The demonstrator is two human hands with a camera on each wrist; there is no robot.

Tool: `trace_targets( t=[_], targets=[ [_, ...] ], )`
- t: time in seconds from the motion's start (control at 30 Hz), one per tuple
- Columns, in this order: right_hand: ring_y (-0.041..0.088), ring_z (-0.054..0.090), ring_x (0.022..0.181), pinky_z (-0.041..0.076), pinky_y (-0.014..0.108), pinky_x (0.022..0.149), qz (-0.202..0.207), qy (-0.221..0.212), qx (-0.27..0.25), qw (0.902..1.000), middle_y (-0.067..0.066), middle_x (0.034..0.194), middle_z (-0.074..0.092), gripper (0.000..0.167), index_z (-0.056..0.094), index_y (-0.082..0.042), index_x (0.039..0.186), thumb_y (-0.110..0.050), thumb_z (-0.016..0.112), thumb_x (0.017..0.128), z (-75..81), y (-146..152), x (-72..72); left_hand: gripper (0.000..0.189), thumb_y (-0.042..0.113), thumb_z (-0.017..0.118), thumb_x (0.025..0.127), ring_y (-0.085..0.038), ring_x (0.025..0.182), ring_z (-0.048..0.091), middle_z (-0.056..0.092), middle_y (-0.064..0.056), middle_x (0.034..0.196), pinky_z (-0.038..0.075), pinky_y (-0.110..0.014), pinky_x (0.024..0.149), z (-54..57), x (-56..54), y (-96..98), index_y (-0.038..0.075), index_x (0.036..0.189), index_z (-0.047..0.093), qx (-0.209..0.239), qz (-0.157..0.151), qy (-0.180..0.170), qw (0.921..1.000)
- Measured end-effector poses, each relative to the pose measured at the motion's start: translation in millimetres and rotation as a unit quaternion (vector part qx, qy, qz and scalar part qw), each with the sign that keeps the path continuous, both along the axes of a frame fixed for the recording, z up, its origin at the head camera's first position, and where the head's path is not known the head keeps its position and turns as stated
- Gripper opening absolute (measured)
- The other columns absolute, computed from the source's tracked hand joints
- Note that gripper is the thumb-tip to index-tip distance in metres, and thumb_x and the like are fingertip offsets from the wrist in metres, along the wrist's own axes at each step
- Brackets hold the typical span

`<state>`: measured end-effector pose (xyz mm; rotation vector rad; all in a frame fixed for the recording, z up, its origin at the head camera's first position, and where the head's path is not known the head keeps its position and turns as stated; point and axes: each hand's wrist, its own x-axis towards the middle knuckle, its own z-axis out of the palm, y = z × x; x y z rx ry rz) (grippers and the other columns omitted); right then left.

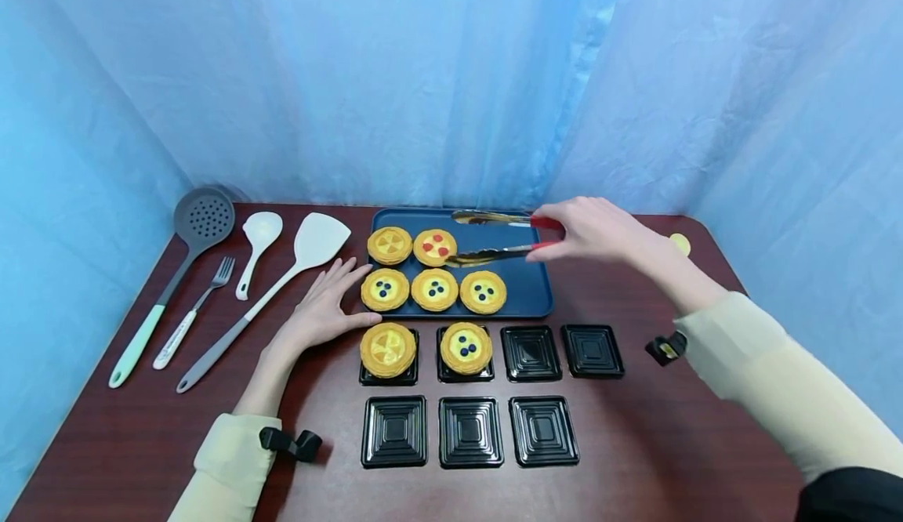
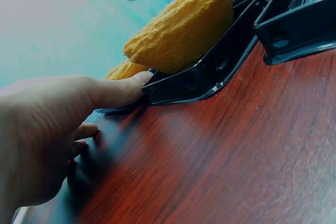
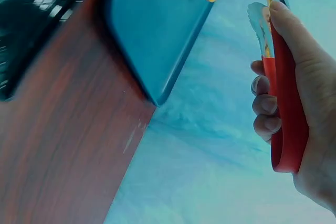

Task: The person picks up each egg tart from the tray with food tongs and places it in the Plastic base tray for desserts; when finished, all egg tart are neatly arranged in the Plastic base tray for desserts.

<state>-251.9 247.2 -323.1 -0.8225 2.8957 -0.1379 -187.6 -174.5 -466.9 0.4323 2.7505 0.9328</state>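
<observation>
My right hand grips red-handled metal tongs, seen also in the right wrist view. Their arms are spread with nothing between them, above the blue tray and beside the red-topped tart. Also on the tray lie a tart with yellow wedges and three blueberry tarts. At the tray's front left corner, my left hand lies with fingers spread and holds nothing. Its thumb is by a black square box bearing a wedge-topped tart; contact is unclear. Another blueberry tart sits in the neighbouring box.
Several black square boxes stand in two rows before the tray. Along the left lie a grey skimmer, a fork, a white ladle and a white spatula. A light blue curtain hangs behind the table.
</observation>
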Motion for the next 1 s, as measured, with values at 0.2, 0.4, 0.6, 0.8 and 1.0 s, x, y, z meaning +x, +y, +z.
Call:
trace_targets(
  t=[0.2, 0.4, 0.6, 0.8, 1.0],
  targets=[
    [0.018, 0.054, 0.065, 0.039, 0.032, 0.059, 0.014, -0.014, 0.022, 0.9996, -0.001, 0.075, 0.061, 0.052, 0.069, -0.018, 0.109, -0.063, 0.076, 0.084, -9.0, -20, -30.8, 0.092, 0.048, 0.078, 0.089, -0.041, 0.162, 0.004, 0.016, -0.018, 0.173, 0.003, -0.06, 0.132, -1.3, -0.7, 1.1, 0.019, 0.163, 0.033, 0.004, -0.003, 0.0, 1.0],
    [0.017, 0.058, 0.069, 0.044, 0.033, 0.06, 0.026, -0.033, 0.041, 0.9983, 0.0, 0.082, 0.066, 0.061, 0.07, -0.015, 0.121, -0.064, 0.074, 0.085, -18.1, -32, -44.7, 0.092, 0.049, 0.077, 0.089, -0.041, 0.162, 0.004, 0.016, -0.018, 0.173, 0.003, -0.061, 0.131, -1.7, -1.2, 1.6, 0.019, 0.163, 0.032, 0.004, -0.004, -0.002, 1.0],
    [0.017, 0.062, 0.072, 0.049, 0.035, 0.063, 0.033, -0.033, 0.059, 0.9971, 0.002, 0.089, 0.071, 0.068, 0.068, -0.013, 0.129, -0.065, 0.074, 0.085, -22.0, -40, -48.2, 0.091, 0.048, 0.077, 0.09, -0.042, 0.162, 0.004, 0.016, -0.018, 0.173, 0.003, -0.062, 0.131, -1.3, -0.7, 0.5, 0.019, 0.163, 0.032, 0.003, 0.0, -0.002, 1.0],
    [0.017, 0.063, 0.075, 0.051, 0.035, 0.064, 0.031, -0.038, 0.068, 0.9965, 0.002, 0.093, 0.072, 0.07, 0.067, -0.014, 0.131, -0.067, 0.073, 0.085, -22.2, -44, -46.3, 0.091, 0.049, 0.077, 0.089, -0.042, 0.162, 0.004, 0.016, -0.018, 0.173, 0.003, -0.061, 0.131, -1.5, -0.4, 0.8, 0.019, 0.163, 0.032, 0.003, 0.0, -0.002, 1.0],
    [0.017, 0.063, 0.073, 0.052, 0.034, 0.064, 0.033, -0.031, 0.072, 0.9964, 0.001, 0.093, 0.073, 0.074, 0.068, -0.015, 0.132, -0.071, 0.071, 0.083, -19.7, -44, -43.9, 0.092, 0.05, 0.077, 0.089, -0.041, 0.162, 0.004, 0.016, -0.017, 0.174, 0.003, -0.06, 0.131, -1.5, -1.2, 1.0, 0.02, 0.164, 0.032, 0.005, -0.001, -0.003, 1.0]
  ],
)
